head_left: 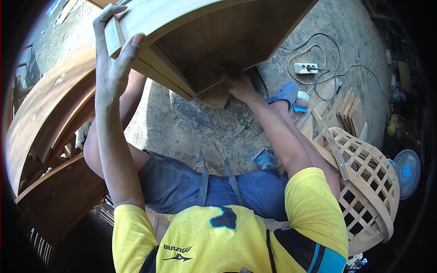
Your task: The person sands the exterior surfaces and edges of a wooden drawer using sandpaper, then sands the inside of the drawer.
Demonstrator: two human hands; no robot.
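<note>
A curved wooden furniture piece (200, 45) with a hollow, dark inner side is tilted in front of me at the top of the view. My left hand (114, 54) grips its left end, with the thumb on the near face and the fingers around the pale curved edge. At the lower inner edge of the piece is my right hand (236, 85). Its fingers are blurred and in shadow, so I cannot tell whether they hold anything.
Curved wooden panels (50, 104) stand at the left. On the right are a wooden lattice frame (359, 159), a fan (406, 169), wood offcuts (348, 111) and a power strip (305, 68) with cables across the concrete floor. A blue power tool (265, 159) lies by my leg.
</note>
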